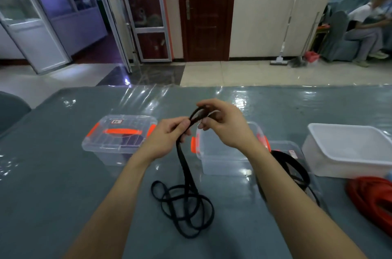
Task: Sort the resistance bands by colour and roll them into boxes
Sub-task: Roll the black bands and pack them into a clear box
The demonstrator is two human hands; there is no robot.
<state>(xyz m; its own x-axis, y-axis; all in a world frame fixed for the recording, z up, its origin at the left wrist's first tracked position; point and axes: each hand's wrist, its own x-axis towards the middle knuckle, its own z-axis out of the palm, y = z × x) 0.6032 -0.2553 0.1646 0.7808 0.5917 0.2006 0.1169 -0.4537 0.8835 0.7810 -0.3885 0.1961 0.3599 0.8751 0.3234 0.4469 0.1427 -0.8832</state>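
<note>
Slack black band (185,167) trails on table (63,195); left hand (167,137) and right hand (222,125) both pinch its raised end. Advise tight, even first turns, tail untangled.

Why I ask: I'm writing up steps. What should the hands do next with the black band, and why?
Probably wind the band one turn further round the right hand. It and the left hand pinch the top end, only one small loop is formed, and most of the band lies in loose loops on the table.
</note>
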